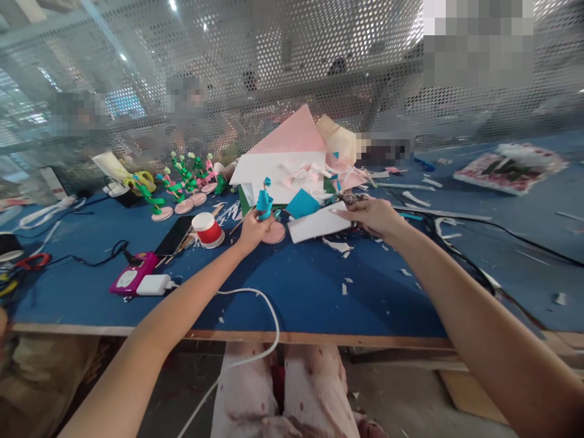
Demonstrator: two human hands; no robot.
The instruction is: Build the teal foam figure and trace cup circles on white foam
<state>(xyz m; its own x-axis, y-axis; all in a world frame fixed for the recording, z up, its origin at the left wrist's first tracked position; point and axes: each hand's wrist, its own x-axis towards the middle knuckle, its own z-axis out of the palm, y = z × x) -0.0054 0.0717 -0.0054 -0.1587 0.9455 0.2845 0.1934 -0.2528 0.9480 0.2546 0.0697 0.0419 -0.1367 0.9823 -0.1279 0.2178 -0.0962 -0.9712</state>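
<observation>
My left hand [252,232] is closed around a small teal paper figure [264,202] that stands on a round pink base [275,233] on the blue table [301,286]. My right hand [373,216] reaches to the right of it and pinches the edge of a white foam sheet [317,222] lying flat on the table. A teal paper piece [302,204] lies just behind the sheet.
A row of finished green and pink figures [182,185] stands at the back left. A red-and-white cup [208,230], a phone, a magenta device [132,277] and a white charger with cable lie left. Pink and white sheets [287,155] pile behind. Black cables run right. Paper scraps are scattered about.
</observation>
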